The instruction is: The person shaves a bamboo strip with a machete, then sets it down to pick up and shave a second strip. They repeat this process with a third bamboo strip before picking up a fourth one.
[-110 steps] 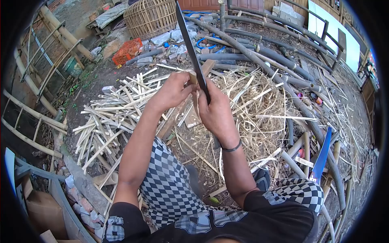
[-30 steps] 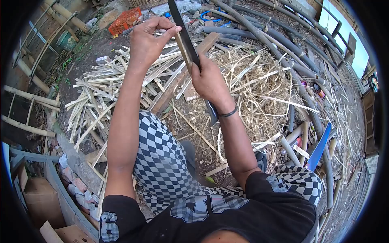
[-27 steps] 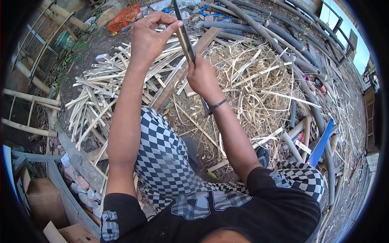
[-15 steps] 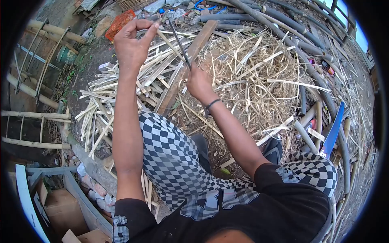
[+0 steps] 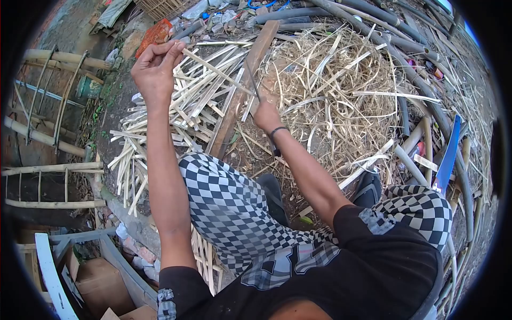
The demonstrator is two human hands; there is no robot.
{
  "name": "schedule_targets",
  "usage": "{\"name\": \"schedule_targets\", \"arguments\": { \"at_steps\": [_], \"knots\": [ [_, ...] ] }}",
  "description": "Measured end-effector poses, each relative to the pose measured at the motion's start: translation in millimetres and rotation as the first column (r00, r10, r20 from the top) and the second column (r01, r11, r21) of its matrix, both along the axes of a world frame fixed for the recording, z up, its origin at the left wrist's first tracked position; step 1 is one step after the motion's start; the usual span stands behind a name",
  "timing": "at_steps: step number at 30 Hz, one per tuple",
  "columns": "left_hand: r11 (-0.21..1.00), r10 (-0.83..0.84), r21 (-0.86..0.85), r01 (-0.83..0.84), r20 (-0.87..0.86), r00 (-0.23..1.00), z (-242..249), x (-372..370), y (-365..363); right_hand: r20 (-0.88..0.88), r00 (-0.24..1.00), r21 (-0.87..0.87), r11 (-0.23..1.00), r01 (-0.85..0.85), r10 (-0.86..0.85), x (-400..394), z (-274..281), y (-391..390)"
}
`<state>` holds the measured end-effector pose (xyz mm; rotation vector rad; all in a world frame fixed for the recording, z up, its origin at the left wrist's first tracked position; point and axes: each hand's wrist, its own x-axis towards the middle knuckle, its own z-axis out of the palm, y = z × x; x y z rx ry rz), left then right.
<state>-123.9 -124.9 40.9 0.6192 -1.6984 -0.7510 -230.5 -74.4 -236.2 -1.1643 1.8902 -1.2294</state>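
My left hand is raised at the upper left, thumb and fingers pinching the end of a thin pale strip. The strip slants down to the right toward my right hand, which is closed around a knife; its handle is hidden in the fist. The strip's lower end meets the knife near that hand. Beneath them lies a wooden plank, with a pile of pale split strips on its left and a heap of curly shavings on its right.
A blue saw stands at the right beside my knee. Long poles curve along the right. Bamboo frames are at the left, with a cardboard box at the lower left. An orange crate sits beyond my left hand.
My left hand has moved left and slightly down with the strip. My right hand is a little lower, and the knife lies closer to the strip's lower end. The view has shifted slightly.
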Motion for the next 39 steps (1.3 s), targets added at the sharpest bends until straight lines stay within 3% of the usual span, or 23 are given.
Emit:
{"name": "schedule_targets", "arguments": {
  "at_steps": [1, 4, 8, 9, 11, 13, 15, 17, 21, 22, 25, 27, 29, 32, 35, 37, 39],
  "knots": [
    [0.999, -0.026, 0.035, 0.027, -0.034, 0.999, -0.1, -1.8, -1.9, 0.006, 1.0, 0.011, 1.0, -0.011, 0.011, -8.4, -33.4, -12.0],
    [0.999, -0.019, -0.041, 0.02, 0.027, 0.999, 2.3, -16.8, -0.5, -0.025, 0.999, 0.031, 0.999, -0.043, 0.044, 0.2, 3.4, 5.4],
    [0.998, 0.049, -0.046, -0.048, 0.021, 0.999, 7.3, -9.8, -8.6, 0.047, 0.995, -0.187, 0.979, -0.083, 0.093, 20.1, 104.4, 37.7],
    [0.995, 0.073, -0.071, -0.072, 0.019, 0.997, 9.1, -9.3, -12.0, 0.056, 0.995, -0.179, 0.981, -0.074, 0.085, 23.7, 113.0, 39.8],
    [0.998, 0.044, -0.038, -0.044, -0.019, 0.999, 8.3, -8.5, -16.0, 0.047, 0.996, -0.329, 0.943, -0.057, 0.076, 28.7, 121.0, 39.6],
    [0.993, 0.076, -0.09, -0.073, 0.023, 0.997, 8.8, -3.6, -21.0, 0.056, 0.997, -0.329, 0.944, -0.027, 0.048, 37.3, 87.6, 25.3],
    [0.989, 0.115, -0.094, -0.111, 0.039, 0.993, 6.9, 10.2, -34.7, 0.089, 0.995, -0.131, 0.991, -0.039, 0.051, 43.0, 42.6, 15.0],
    [0.986, 0.16, -0.041, -0.161, -0.021, 0.987, 4.7, 28.2, -47.9, 0.081, 0.994, -0.094, 0.993, -0.068, 0.075, 43.3, 4.9, 3.4],
    [0.979, 0.199, -0.044, -0.198, 0.004, 0.98, 1.8, 36.4, -51.6, 0.065, 0.99, -0.041, 0.992, -0.121, 0.124, 31.1, 44.6, -3.8],
    [0.976, 0.214, -0.048, -0.213, 0.012, 0.977, 1.7, 35.0, -51.1, -0.018, 0.991, -0.076, 0.988, -0.133, 0.132, 32.8, 57.9, -2.9],
    [0.979, 0.197, -0.052, -0.195, 0.02, 0.98, 0.7, 35.0, -52.0, 0.029, 0.985, -0.171, 0.972, -0.16, 0.167, 34.7, 81.2, 7.1],
    [0.975, 0.216, -0.05, -0.214, 0.022, 0.976, 0.7, 38.4, -53.2, 0.031, 0.994, -0.208, 0.973, -0.098, 0.107, 49.6, 29.6, -5.8],
    [0.969, 0.239, -0.059, -0.239, 0.006, 0.971, -0.4, 48.0, -60.2, -0.026, 0.996, -0.105, 0.99, -0.092, 0.09, 46.6, 1.3, -5.8],
    [0.942, 0.335, -0.014, -0.335, -0.027, 0.942, -12.1, 75.8, -76.4, -0.034, 0.99, -0.048, 0.989, -0.137, 0.135, 53.7, 17.4, -14.9],
    [0.965, 0.263, 0.014, -0.262, -0.031, 0.964, -11.4, 62.4, -59.0, -0.044, 0.991, -0.05, 0.99, -0.132, 0.13, 42.3, 59.2, -8.9],
    [0.968, 0.251, 0.018, -0.251, -0.006, 0.968, -13.0, 58.9, -54.6, -0.061, 0.975, -0.116, 0.969, -0.219, 0.214, 42.2, 88.0, 9.7],
    [0.969, 0.248, 0.014, -0.247, -0.008, 0.969, -11.9, 56.6, -56.0, -0.071, 0.977, -0.201, 0.956, -0.211, 0.201, 51.2, 59.5, 2.3]
  ]
}}
